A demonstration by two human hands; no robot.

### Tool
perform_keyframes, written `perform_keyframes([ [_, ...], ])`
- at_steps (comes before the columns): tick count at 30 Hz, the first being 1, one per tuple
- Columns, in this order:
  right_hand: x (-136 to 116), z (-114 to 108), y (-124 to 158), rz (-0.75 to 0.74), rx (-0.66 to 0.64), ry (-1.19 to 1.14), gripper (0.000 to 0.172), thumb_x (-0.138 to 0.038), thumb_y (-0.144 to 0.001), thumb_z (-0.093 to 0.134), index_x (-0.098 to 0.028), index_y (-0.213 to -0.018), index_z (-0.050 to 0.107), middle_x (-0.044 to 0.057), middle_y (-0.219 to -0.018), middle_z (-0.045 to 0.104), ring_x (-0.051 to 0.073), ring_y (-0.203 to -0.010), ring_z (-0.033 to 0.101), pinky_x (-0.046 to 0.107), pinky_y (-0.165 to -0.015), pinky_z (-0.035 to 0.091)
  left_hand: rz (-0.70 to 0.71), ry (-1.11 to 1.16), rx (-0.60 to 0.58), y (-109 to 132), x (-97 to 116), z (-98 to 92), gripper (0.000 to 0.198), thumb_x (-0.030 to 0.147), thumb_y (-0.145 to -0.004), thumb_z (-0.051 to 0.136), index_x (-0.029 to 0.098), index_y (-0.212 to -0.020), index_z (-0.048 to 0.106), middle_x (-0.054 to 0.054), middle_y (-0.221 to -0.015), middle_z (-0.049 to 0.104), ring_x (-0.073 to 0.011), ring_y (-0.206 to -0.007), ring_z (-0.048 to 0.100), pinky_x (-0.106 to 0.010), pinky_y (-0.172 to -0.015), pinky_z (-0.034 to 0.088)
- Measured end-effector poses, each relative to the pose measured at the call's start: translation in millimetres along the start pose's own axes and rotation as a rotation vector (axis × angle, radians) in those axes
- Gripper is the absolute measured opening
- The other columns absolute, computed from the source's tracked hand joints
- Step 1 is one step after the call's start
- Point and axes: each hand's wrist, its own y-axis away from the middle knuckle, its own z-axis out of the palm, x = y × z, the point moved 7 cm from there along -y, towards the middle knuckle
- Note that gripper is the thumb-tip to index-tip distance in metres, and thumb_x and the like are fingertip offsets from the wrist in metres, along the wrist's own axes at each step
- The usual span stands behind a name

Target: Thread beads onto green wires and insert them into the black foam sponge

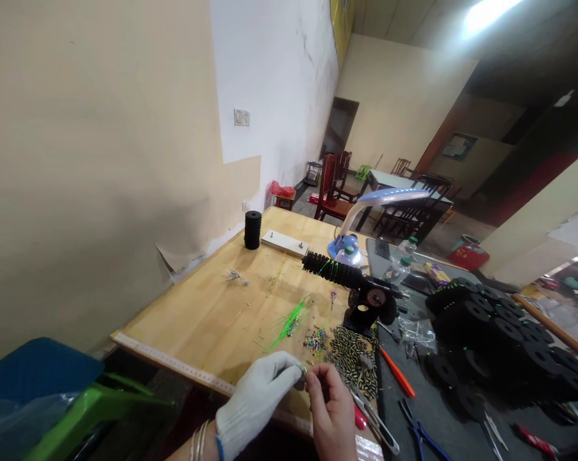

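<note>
My left hand (264, 400), in a white knit glove, is closed in a pinch above the table's near edge. Against its fingertips, my bare right hand (330, 406) pinches too. Whatever small piece lies between the fingertips is too small to name. Just beyond the hands lie a pile of small metallic cylinders (351, 355), a cluster of coloured beads (316, 341) and a bundle of bright green strands (291, 322). A black ribbed roller (332, 269) with a few green strands sits on a black stand (361, 317) behind the pile.
A blue desk lamp (339, 246) stands at the back. On the dark mat to the right are an orange tool (398, 372), blue-handled pliers (420, 430) and stacked black rollers (495, 326). A black cylinder (253, 230) and white plate (284, 242) are far left. Scissors (378, 422) lie beside my right hand.
</note>
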Motion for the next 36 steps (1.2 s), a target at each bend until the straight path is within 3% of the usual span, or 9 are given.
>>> perform_keyframes([
  [6, -9, -2, -4, -0.023, 0.017, 0.046, 0.031, -0.047, -0.091, 0.051, -0.021, -0.076, 0.057, 0.001, -0.067, 0.062, 0.016, -0.060, 0.058, 0.025, -0.058, 0.047, 0.013, -0.122, -0.006, 1, -2, 1.4, 0.025, 0.033, -0.086, 0.051, 0.017, -0.079, 0.068, -0.001, -0.078, 0.070, -0.0177, -0.077, 0.062, -0.025, -0.072, 0.047],
  [11, -10, -8, -8, -0.052, 0.059, 0.130, 0.031, -0.047, -0.092, 0.048, -0.022, -0.076, 0.055, -0.001, -0.063, 0.057, 0.016, -0.057, 0.055, 0.024, -0.055, 0.044, 0.028, -0.198, -0.046, 1, 6, 6.7, 0.027, 0.031, -0.086, 0.048, 0.018, -0.073, 0.068, 0.000, -0.074, 0.070, -0.0162, -0.073, 0.060, -0.024, -0.070, 0.045],
  [24, -28, -42, -31, -0.269, 0.196, 0.441, 0.026, -0.039, -0.096, 0.041, -0.023, -0.082, 0.055, 0.001, -0.069, 0.062, 0.017, -0.061, 0.060, 0.025, -0.058, 0.045, 0.106, -0.120, -0.100, -18, 22, 35.6, 0.025, 0.027, -0.088, 0.046, 0.019, -0.070, 0.062, 0.001, -0.067, 0.066, -0.0145, -0.066, 0.061, -0.022, -0.066, 0.045],
  [28, -42, -61, -55, -0.419, 0.268, 0.544, 0.021, -0.034, -0.097, 0.040, -0.023, -0.090, 0.057, 0.006, -0.087, 0.068, 0.020, -0.079, 0.064, 0.029, -0.072, 0.049, 0.164, -0.011, -0.074, -42, 36, 51.3, 0.023, 0.028, -0.086, 0.047, 0.018, -0.069, 0.058, 0.001, -0.065, 0.061, -0.0146, -0.064, 0.056, -0.023, -0.063, 0.042],
  [32, -69, -77, -95, -0.564, 0.319, 0.649, 0.020, -0.032, -0.096, 0.041, -0.022, -0.090, 0.057, 0.010, -0.104, 0.070, 0.023, -0.094, 0.065, 0.035, -0.082, 0.049, 0.228, 0.101, 0.057, -82, 58, 60.7, 0.027, 0.035, -0.082, 0.053, 0.019, -0.061, 0.051, 0.004, -0.060, 0.047, -0.0124, -0.061, 0.043, -0.023, -0.057, 0.034],
  [36, -86, -82, -139, -0.619, 0.303, 0.735, 0.019, -0.028, -0.095, 0.041, -0.022, -0.093, 0.059, 0.011, -0.107, 0.070, 0.025, -0.096, 0.065, 0.037, -0.084, 0.049, 0.175, 0.479, 0.060, -127, 65, 71.2, 0.036, 0.049, -0.069, 0.065, 0.019, -0.059, 0.048, 0.005, -0.060, 0.044, -0.0107, -0.058, 0.038, -0.023, -0.056, 0.035],
])
